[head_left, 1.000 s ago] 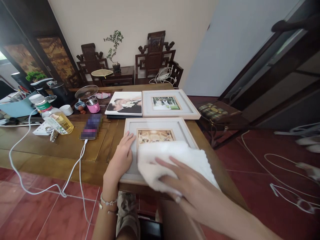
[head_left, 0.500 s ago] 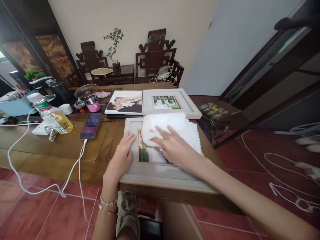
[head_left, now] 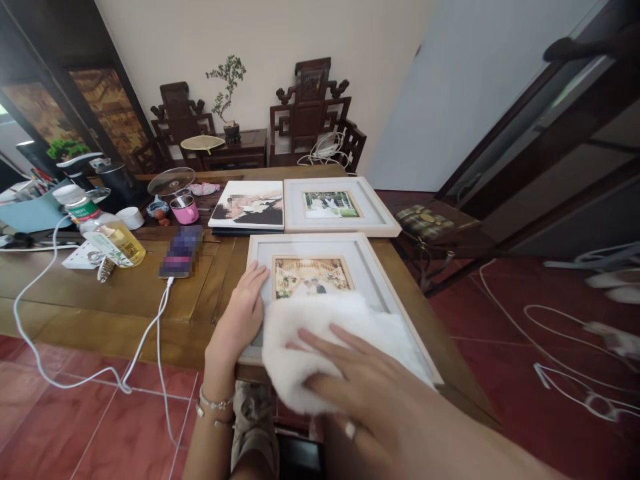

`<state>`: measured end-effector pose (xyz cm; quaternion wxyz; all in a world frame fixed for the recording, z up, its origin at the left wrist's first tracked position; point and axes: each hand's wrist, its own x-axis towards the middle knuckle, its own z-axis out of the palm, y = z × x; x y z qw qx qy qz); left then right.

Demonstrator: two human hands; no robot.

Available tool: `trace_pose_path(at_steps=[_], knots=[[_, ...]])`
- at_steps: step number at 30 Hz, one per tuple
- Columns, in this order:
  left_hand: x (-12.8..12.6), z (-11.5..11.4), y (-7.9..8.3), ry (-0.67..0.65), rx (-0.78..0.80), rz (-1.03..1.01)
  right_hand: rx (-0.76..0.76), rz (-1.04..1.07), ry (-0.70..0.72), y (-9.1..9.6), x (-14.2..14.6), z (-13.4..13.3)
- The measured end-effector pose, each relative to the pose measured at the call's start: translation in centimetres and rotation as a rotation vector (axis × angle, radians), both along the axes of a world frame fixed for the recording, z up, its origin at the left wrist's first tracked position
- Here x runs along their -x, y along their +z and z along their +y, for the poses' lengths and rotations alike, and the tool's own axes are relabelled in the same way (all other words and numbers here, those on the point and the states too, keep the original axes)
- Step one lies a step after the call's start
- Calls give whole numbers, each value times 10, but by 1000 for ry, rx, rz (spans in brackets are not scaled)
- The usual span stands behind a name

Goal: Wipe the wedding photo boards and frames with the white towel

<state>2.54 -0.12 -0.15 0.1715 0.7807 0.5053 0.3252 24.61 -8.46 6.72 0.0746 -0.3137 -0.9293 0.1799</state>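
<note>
A white picture frame with a small photo in it lies flat at the near edge of the wooden table. My left hand rests flat on the frame's left border, fingers stretched out. My right hand presses a fluffy white cloth onto the near half of the frame, fingers spread over the cloth. The cloth hides the frame's lower part and hangs past the table edge.
Behind lie a second white frame and a photo canvas. To the left are a phone on a white cable, a bottle of yellow liquid, a pink cup. Carved chairs stand by the wall; cables lie on the red tiles.
My right hand has dragged the cloth from the frame's far part back to its near edge, uncovering the photo. My left hand has stayed on the frame's left border.
</note>
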Motion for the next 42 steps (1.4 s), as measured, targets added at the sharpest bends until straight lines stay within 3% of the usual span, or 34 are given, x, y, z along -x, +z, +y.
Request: trace_pose_path(at_steps=[8,11,13,16,21,24,28,33,36,39,42], knots=[[1,0,0,-9,-18,-21,-374,-106,-224,-29,-1,112],[0,0,2,-1,-8,-8,-390,-166,-211,-31,6,132],[-1,-1,2,2,-6,-6,-352,-202,-156,-31,13,126],[0,-1,1,5,-8,-12,-275,-211,-127,-29,21,97],[1,-1,0,4,-3,-4,-47,-165,-12,-7,14,38],[0,-2,2,3,6,15,26,-92,16,3,6,23],[0,-3,1,0,51,67,-15,-67,-54,-7,3,35],[0,-2,0,-9,32,43,-213,-92,-169,-28,9,81],[-2,-3,6,4,10,-23,-227,-139,-243,-29,22,104],[-4,-7,14,30,-5,-100,-196,-177,-187,-23,39,107],[-4,-10,20,40,11,-154,-187,-162,-91,-16,51,88]])
